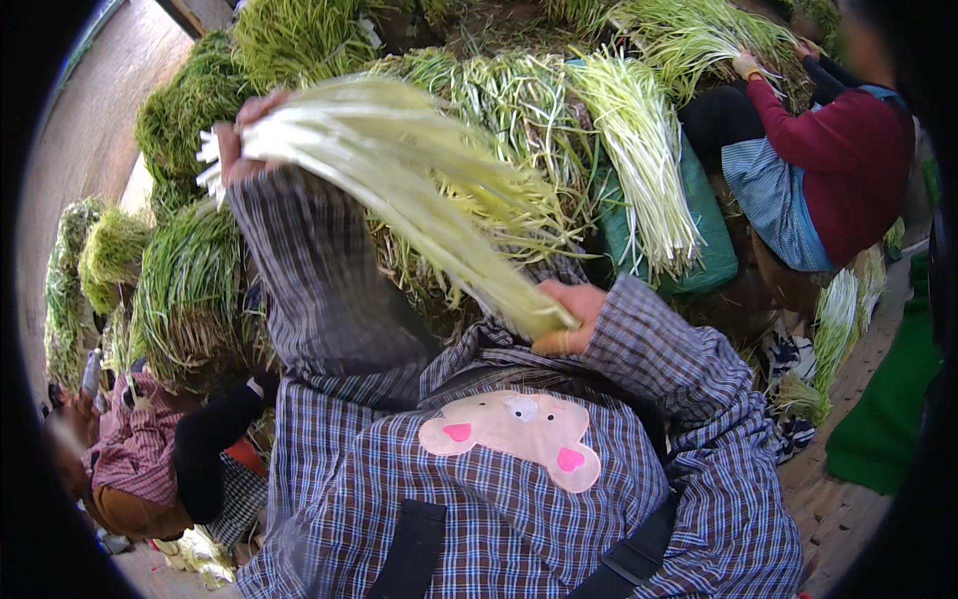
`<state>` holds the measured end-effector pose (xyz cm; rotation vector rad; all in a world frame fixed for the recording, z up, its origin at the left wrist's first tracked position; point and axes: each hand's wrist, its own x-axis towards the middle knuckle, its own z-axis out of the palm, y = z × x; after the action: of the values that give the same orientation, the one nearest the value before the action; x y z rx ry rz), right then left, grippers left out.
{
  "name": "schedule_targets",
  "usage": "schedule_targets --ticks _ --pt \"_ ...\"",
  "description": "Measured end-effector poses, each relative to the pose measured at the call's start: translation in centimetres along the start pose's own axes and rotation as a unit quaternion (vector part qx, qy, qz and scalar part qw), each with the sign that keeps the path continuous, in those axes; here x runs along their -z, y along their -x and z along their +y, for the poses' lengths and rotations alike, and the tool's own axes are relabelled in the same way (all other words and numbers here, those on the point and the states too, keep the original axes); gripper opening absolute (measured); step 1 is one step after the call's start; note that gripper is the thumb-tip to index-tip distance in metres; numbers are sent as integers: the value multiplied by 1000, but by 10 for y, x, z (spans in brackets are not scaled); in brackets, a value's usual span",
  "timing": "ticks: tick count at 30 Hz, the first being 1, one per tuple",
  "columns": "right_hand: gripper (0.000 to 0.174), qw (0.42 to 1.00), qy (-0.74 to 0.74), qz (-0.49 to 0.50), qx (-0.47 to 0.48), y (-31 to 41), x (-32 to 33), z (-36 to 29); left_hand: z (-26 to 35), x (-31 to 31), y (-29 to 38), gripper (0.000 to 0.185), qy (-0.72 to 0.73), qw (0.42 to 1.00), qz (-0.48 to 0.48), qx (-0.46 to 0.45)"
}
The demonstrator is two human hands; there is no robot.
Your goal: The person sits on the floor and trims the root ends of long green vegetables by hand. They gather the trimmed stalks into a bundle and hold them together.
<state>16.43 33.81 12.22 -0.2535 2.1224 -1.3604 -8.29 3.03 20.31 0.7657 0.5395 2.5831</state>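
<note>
My left hand is raised at the upper left, closed around the white stem end of a bunch of blanched, chive-like greens. Pale yellow leaves from this bunch arch across in front of me, partly blurred. Close to my chest, my right hand grips a narrow, gathered part of the leaves at their lower right end. Beneath the bunch lies a pile of loose greens, green and yellow mixed. To its right, a sorted bundle with white stems rests on a green wrapped block.
At the upper right, a seated person in a red sleeve handles more greens. Another person in a checked shirt sits at the lower left. Heaps of greens stand to my left. Green cloth lies at right.
</note>
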Motion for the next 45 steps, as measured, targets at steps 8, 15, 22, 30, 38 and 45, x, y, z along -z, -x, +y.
schedule_targets --ticks 8,15,22,30,38,45 --pt "40 962 175 208 10 57 59 -37 -12 -51 -43 32 71 985 137 -79" --pt "47 965 254 53 39 50 -8 43 21 97 145 49 -41 803 362 472" --pt "40 935 220 139 243 36 -56 98 23 179 317 61 -93 880 464 31" --pt "16 964 190 156 96 66 -12 81 17 161 311 64 -74 865 494 39" --pt "30 933 354 59 -36 12 -8 47 21 175 324 69 -95 881 462 30" --pt "19 935 352 -3 49 -25 -15 42 18 185 340 59 -42 965 258 20"
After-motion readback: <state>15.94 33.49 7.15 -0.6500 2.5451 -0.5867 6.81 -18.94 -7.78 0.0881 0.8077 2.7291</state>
